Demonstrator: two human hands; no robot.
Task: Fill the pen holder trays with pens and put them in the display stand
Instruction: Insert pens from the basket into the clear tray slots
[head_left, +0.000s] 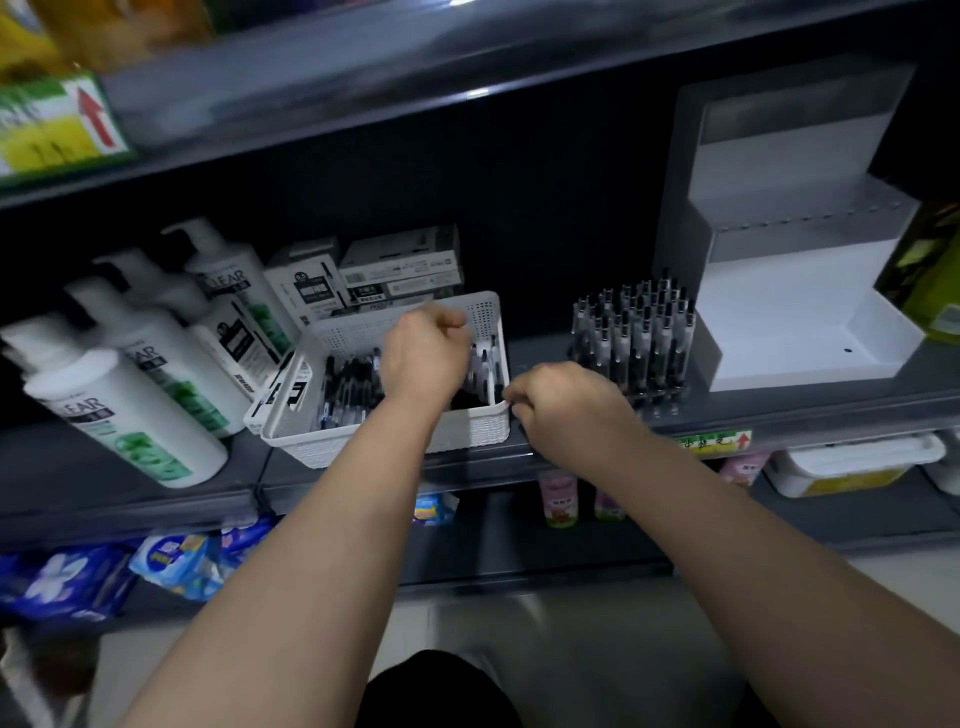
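Here: one white basket (467, 434), one filled pen tray (634, 345), one display stand (779, 312); left hand (426, 358), right hand (566, 405) curled, contents unclear.

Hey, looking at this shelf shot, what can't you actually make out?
Head view: whether the left hand holds pens over the white basket; its own back hides the fingers.
Whether the right hand holds a pen; its fingers curl underneath.
Front of the pen tray, behind the right hand.
Print on the pen boxes: blurred, small.
Yellow packs top left: blurred, cut by the edge.
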